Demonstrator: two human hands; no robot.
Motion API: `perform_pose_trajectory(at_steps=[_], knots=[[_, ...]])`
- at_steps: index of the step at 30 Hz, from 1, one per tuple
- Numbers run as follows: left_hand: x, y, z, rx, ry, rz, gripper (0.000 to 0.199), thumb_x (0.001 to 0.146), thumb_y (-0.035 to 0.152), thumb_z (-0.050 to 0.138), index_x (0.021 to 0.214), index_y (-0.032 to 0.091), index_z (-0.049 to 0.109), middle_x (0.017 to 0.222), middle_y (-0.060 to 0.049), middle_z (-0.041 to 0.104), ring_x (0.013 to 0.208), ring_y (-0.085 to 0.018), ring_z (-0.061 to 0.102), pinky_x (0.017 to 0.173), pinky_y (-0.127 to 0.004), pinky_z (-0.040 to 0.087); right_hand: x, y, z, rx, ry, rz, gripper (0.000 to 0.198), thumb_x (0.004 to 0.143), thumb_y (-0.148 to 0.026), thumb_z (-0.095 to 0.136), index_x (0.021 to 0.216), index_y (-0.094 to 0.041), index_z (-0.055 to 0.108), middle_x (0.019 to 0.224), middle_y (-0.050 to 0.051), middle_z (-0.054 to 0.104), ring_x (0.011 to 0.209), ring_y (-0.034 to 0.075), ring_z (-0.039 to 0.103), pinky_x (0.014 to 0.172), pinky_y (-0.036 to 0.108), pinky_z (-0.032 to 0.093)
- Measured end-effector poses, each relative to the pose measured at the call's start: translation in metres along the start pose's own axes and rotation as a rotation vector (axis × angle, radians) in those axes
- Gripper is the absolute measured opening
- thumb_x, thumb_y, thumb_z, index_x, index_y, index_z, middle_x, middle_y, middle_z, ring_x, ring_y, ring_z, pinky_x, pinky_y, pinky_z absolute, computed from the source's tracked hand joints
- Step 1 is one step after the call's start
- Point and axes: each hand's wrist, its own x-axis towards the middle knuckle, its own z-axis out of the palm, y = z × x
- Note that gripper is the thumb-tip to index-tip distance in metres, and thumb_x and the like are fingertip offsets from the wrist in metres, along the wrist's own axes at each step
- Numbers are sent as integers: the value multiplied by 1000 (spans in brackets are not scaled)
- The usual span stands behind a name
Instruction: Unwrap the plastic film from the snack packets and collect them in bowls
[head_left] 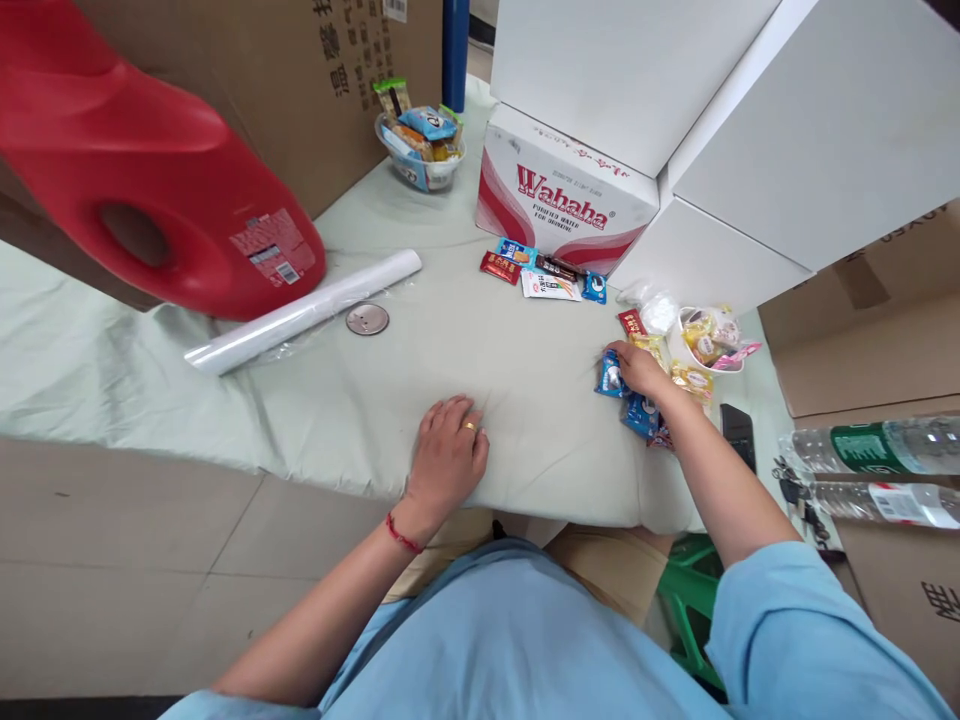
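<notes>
My right hand reaches to the right side of the table, its fingers closed on a small blue snack packet. Under and beside that hand lie another blue packet, a red packet and yellow-wrapped snacks. Just behind them stands a white bowl filled with wrapped sweets. My left hand lies palm down near the table's front edge, fingers extended and holding nothing. Farther back, a group of snacks includes a white packet, a red packet and a blue packet.
A Wahaha carton and white boxes stand at the back. On the left are a red jug, a white roll, a round metal disc and a snack-filled clear bowl. A phone and plastic bottles are right.
</notes>
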Motion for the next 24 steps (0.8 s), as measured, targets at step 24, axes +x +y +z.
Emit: perform_pose_trajectory(at_steps=[24], knots=[[2,-1,-2,26,0,38,24,99,19,53,113,12,70,128,-20,69,128,-37,60,109,-56,50,100,10,-54,97,593,129,9,89,-25,68,83,-20,66,105,13,60,116,26,45,103,45,40]])
